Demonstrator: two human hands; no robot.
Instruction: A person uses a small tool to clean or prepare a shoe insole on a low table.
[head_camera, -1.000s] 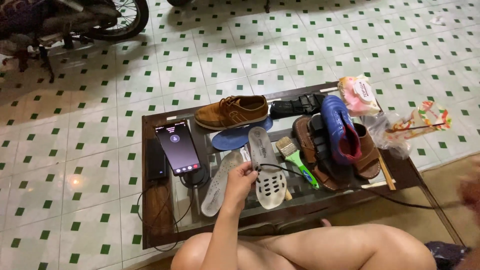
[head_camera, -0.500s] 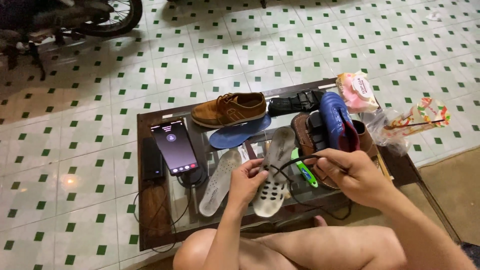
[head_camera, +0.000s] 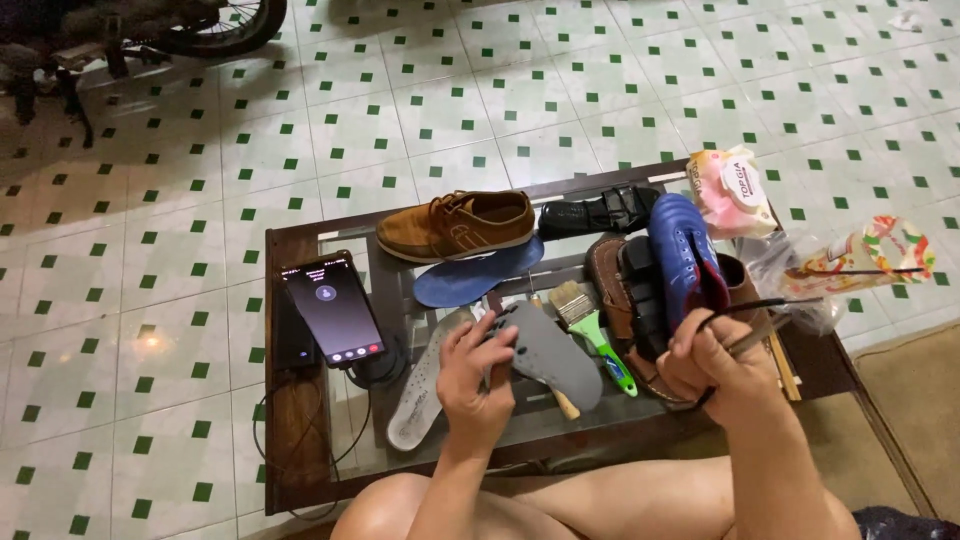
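Observation:
My left hand (head_camera: 475, 385) grips a grey insole (head_camera: 550, 355) by its heel end, tilted over the glass table top (head_camera: 330, 225). My right hand (head_camera: 722, 368) is closed on a thin dark tool (head_camera: 770, 303) that sticks out to the right. It hovers just in front of a blue shoe (head_camera: 680, 250) lying on brown sandals (head_camera: 607, 285). A pale insole (head_camera: 425, 380) lies left of my left hand. Between my hands lies a green-handled brush (head_camera: 597, 335). Farther back are a blue insole (head_camera: 475, 282) and a brown lace-up shoe (head_camera: 458, 225).
A phone (head_camera: 330, 310) with a lit screen leans at the table's left, with a cable trailing down. A black sandal (head_camera: 600, 212), a pink packet (head_camera: 730, 190) and a colourful plastic bag (head_camera: 870, 255) lie at the back right. My bare knees are below. A motorbike (head_camera: 150, 25) stands on the tiled floor.
My right hand came in from the right edge and now holds the thin tool by the blue shoe. My left hand turned the insole from its pale perforated side to its grey side.

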